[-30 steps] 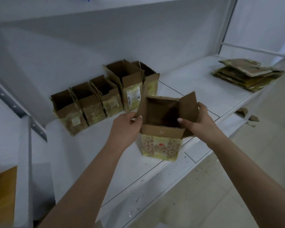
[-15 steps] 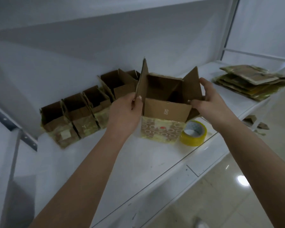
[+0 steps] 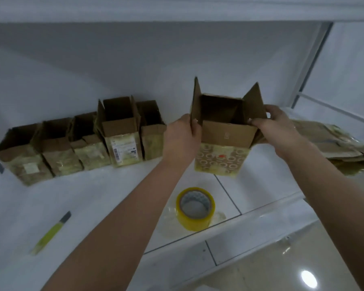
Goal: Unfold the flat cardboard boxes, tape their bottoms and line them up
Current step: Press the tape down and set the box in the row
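Observation:
An upright open cardboard box [image 3: 225, 143] with a yellow patterned front is held over the white shelf [image 3: 93, 206]. My left hand [image 3: 182, 137] grips its left flap and side. My right hand [image 3: 277, 129] pinches its right flap. Both side flaps stand up. To the left, several unfolded boxes [image 3: 82, 141] stand in a row against the back wall. A stack of flat boxes [image 3: 332, 141] lies at the right, partly behind my right arm.
A roll of yellow tape [image 3: 195, 208] stands near the shelf's front edge, below the held box. A yellow-handled utility knife [image 3: 51, 233] lies at the front left. An upper shelf runs overhead. A white upright post [image 3: 311, 66] stands at the right.
The held box has gone up and toward the back, to the right of the row. The view shifted, and the knife and the whole tape roll now show.

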Demonstrator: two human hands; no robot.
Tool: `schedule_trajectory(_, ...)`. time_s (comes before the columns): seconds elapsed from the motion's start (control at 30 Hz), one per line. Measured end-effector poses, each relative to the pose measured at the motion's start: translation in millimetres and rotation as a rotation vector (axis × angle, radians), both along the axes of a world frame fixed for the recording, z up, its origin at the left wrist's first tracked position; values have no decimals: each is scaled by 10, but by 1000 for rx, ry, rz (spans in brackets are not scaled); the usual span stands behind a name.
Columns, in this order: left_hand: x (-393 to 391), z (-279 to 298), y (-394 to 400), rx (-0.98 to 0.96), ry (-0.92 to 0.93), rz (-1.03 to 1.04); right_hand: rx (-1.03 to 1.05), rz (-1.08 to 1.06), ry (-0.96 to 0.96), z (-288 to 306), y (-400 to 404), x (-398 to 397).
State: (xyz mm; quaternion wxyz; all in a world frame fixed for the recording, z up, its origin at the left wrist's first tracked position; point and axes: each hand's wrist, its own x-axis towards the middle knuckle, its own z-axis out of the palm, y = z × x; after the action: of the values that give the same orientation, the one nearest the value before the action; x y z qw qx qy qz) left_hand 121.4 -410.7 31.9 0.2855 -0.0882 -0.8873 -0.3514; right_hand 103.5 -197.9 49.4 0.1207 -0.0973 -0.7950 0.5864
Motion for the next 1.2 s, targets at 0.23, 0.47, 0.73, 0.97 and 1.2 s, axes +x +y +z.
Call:
schedule_trajectory(0.23, -357, -372, 311, -87, -271, 98, 144, 169, -413, -312, 149, -459)
schedule_trajectory(0.47, -548, -393, 10, -113, -355, -129, 230, 196, -483, -360, 126, -707)
schedule_trajectory(0.73, -846, -277, -718, -567, -280, 91, 251, 238, -447, -243, -98, -1006)
schedule_trajectory(0.97, -1064, -436, -935, -878, -446, 290, 185, 264, -375, -293, -344, -1372)
schedule_trajectory(1.2, -1153, -422, -888, -568, -479, 252, 228, 177, -240, -459, -483, -1815)
